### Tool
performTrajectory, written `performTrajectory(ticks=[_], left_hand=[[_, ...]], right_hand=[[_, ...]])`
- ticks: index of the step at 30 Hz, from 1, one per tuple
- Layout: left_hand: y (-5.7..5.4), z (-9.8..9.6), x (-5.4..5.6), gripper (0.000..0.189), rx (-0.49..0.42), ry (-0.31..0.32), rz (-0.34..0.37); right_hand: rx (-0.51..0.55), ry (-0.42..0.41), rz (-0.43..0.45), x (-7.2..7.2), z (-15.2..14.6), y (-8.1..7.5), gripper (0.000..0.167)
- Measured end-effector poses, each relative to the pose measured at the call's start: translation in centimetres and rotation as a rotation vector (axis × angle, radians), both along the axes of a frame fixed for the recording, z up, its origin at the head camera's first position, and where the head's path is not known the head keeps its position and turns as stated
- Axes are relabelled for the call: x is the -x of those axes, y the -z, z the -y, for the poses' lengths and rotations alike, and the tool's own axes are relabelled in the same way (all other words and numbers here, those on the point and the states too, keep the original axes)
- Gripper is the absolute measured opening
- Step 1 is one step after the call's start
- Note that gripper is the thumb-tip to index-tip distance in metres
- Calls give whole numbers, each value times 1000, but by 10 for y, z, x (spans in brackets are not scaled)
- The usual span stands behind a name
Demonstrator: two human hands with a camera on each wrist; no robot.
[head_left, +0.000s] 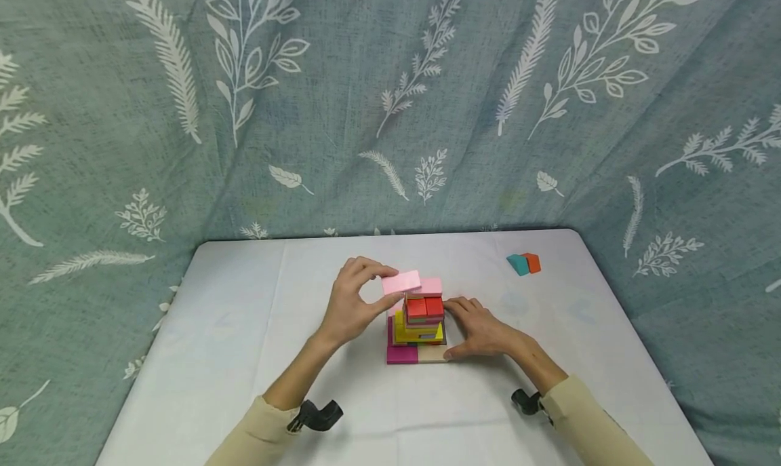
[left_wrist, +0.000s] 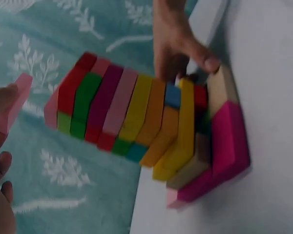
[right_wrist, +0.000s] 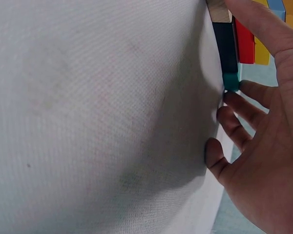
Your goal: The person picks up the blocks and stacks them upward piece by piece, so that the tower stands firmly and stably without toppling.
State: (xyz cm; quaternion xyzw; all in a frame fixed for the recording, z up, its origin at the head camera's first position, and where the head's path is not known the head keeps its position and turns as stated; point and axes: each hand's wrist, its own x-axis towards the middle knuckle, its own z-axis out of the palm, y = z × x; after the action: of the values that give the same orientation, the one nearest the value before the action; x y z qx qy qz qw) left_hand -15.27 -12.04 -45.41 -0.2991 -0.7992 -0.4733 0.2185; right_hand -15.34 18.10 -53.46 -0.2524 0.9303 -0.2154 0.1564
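Note:
My left hand (head_left: pixel 349 308) pinches a pink wooden block (head_left: pixel 401 283) between thumb and fingers, held up at the top left of a block tower. The tower (left_wrist: pixel 105 105) is built of several colourful layers; a pink block (head_left: pixel 432 287) and two red blocks (head_left: pixel 425 308) show near its top. Its base includes a magenta block (head_left: pixel 401 355) and a bare-wood block (head_left: pixel 430 354). My right hand (head_left: pixel 482 332) rests beside the base with fingers spread, the thumb at the bare-wood block and a fingertip close to a teal block (right_wrist: pixel 231 81).
A teal block (head_left: pixel 518 264) and an orange block (head_left: pixel 533 262) lie together at the back right of the white table (head_left: pixel 317 262). A leaf-patterned green curtain (head_left: pixel 342 100) hangs behind and along the sides.

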Motion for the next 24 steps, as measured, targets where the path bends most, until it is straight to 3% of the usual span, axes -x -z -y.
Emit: performTrajectory(ticks=[4, 9, 14, 24], left_hand=[[-1, -15, -12, 36, 87, 14, -72], [8, -25, -13, 35, 155, -11, -138], [15, -30, -13, 36, 185, -39, -162], [16, -32, -12, 36, 215, -62, -165]], right_hand=[[-1, -5, -11, 0, -1, 0, 104], [-3, -12, -24, 0, -1, 1, 105], [0, -12, -19, 0, -1, 3, 104], [-10, -1, -15, 0, -1, 2, 106]])
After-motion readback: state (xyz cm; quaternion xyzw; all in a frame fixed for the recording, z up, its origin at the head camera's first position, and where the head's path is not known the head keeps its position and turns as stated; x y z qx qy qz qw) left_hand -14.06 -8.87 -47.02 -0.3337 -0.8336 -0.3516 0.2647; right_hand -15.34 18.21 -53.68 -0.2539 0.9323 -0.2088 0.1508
